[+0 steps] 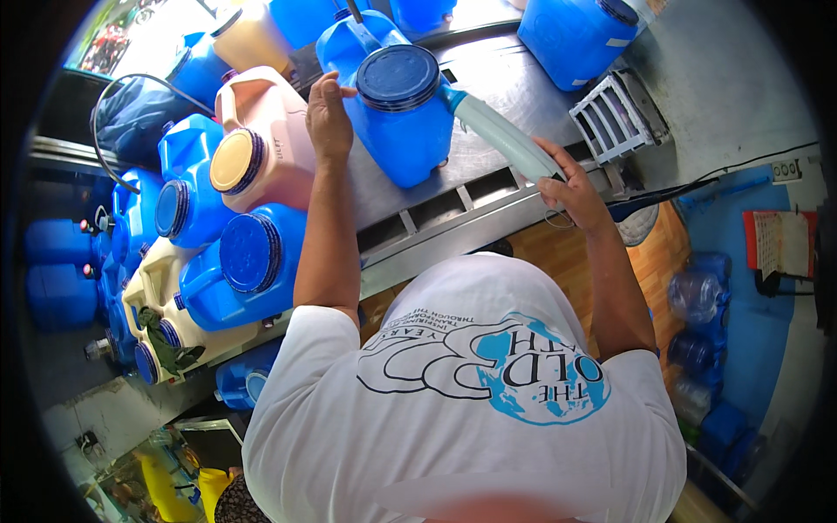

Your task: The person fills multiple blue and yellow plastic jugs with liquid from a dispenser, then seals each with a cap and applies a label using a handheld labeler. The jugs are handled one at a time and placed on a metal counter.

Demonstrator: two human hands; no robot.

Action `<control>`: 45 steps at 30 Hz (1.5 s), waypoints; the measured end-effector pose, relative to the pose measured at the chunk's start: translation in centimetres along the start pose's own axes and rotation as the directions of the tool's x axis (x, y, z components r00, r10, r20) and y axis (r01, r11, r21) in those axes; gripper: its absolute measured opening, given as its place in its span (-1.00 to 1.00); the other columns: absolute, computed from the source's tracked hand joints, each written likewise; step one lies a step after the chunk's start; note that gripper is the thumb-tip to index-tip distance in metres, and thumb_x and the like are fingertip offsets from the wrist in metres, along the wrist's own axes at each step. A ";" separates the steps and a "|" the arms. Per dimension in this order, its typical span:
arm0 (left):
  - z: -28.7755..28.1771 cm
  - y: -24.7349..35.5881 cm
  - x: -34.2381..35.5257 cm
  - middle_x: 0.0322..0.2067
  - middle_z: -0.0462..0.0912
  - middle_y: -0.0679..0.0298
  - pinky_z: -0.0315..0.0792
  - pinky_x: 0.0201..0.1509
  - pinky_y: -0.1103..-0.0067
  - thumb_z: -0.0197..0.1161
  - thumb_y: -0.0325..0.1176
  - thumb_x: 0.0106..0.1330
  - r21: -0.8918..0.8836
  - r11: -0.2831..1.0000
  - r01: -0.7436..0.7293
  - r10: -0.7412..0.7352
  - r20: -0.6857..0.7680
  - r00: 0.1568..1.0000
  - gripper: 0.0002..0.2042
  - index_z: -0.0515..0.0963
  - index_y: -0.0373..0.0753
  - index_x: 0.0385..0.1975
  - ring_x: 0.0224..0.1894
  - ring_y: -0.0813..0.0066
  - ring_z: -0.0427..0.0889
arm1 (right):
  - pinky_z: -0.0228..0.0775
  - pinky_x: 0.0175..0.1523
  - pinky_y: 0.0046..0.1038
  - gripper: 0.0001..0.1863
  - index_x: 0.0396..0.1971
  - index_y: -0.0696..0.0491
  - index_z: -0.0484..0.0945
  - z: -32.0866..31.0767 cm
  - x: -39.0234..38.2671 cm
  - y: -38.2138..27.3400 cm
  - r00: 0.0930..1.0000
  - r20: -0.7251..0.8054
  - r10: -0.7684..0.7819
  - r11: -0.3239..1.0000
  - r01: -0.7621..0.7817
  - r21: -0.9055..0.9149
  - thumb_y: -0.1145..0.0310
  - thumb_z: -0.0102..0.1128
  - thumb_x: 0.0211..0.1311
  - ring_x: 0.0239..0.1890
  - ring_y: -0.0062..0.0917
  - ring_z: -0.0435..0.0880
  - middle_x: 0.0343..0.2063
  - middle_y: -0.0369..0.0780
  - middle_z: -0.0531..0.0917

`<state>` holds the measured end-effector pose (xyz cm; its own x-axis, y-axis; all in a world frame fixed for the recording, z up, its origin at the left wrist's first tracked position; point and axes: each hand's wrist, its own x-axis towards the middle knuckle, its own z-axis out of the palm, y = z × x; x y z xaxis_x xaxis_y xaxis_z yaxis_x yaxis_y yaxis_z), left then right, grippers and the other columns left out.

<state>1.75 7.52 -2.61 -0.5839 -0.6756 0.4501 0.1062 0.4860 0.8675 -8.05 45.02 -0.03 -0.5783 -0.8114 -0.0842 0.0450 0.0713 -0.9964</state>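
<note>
A blue water jug (397, 118) with a dark blue screw cap (398, 77) lies tipped on the metal bench (514, 87), cap facing the camera. The left hand (328, 118) rests against the jug's left shoulder, fingers curled loosely over its edge, not closed around anything. From the jug's right side a pale grey-green hose (506, 138) slants away to the right; the right hand (571, 187) closes around the hose's far end, fingers wrapped over it.

Just left of the blue jug, a pinkish-beige jug (266, 139) with a tan cap touches the left wrist. Farther left and below it, more blue jugs (240, 270) lie stacked on their sides, caps outward, with a cream jug (161, 288) beneath them. Right of the blue jug, beyond the hose, a white slatted rack (615, 118) stands on the bench; another blue jug (580, 35) stands above that rack. A dark slotted channel (453, 205) runs along the bench edge below the blue jug.
</note>
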 end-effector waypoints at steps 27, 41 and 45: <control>-0.9 0.1 -0.5 -0.12 0.62 0.16 0.38 0.11 0.51 0.00 0.21 0.37 -0.081 0.997 0.000 0.002 0.029 1.000 -0.36 0.39 -0.26 0.16 -0.03 0.37 0.55 | 0.21 0.25 -0.44 -0.31 0.29 0.04 0.30 1.4 -0.6 -1.0 0.991 -0.031 -0.133 0.956 0.120 -0.269 0.44 0.24 0.07 0.13 -0.48 0.43 0.11 -0.14 0.49; -0.5 0.7 -1.6 -0.17 0.65 0.20 0.36 0.13 0.48 -0.10 0.24 0.39 -0.045 0.983 -0.179 0.178 -0.011 0.984 -0.34 0.37 -0.25 0.17 0.03 0.40 0.51 | 0.26 0.21 -0.47 -0.27 0.28 0.05 0.29 1.6 -0.4 -3.5 0.994 0.022 -0.105 0.929 0.106 -0.354 0.47 0.26 0.02 0.10 -0.50 0.46 0.09 -0.15 0.50; -2.1 2.0 -2.3 -0.19 0.63 0.15 0.29 0.19 0.47 -0.10 0.28 0.37 -0.199 0.978 -0.065 0.077 0.051 0.996 -0.31 0.38 -0.28 0.14 -0.01 0.45 0.50 | 0.27 0.18 -0.49 -0.27 0.28 0.08 0.29 1.7 -0.2 -4.2 0.992 0.088 -0.091 0.929 0.117 -0.351 0.50 0.23 0.00 0.04 -0.53 0.47 0.06 -0.17 0.51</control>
<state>4.98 8.83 -1.47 -0.6144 -0.6072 0.5038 0.3019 0.4091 0.8611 -6.78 43.91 4.20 -0.5057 -0.8627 0.0072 -0.3116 0.1749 -0.9340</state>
